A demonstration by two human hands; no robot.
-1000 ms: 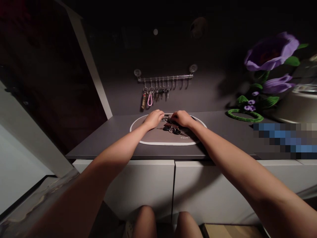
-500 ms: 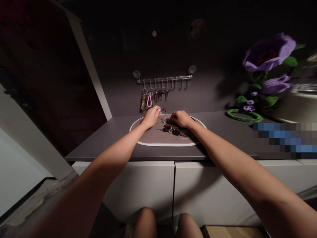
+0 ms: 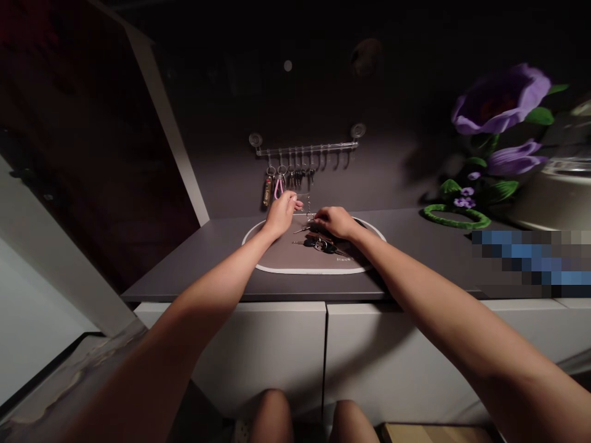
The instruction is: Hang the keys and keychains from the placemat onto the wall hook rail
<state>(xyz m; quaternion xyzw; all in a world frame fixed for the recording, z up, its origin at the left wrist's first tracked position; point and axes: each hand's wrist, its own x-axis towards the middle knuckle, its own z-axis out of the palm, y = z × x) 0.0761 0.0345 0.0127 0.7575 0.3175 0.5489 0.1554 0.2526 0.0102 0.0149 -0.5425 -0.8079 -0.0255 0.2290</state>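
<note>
My left hand is raised over the far left of the oval mat, its fingers pinched on a keychain. From the keychain a thin metal chain hangs down toward my other hand. Low over the mat, my right hand has its fingers curled at the chain's lower end, by a key; what exactly they grip is hidden. Just in front of it, a bunch of keys with a ring and dark heads lies on the brownish mat, which has a white rim.
A clear hook rail on the back wall carries several key sets at its left, among them a pink loop and a "LOVE" tag. Purple flowers and a green ring stand on the counter at the right.
My left hand has risen slightly, lifting the keychain, and the chain now hangs straighter. My right hand has shifted slightly left, and a key shows beside its fingers.
</note>
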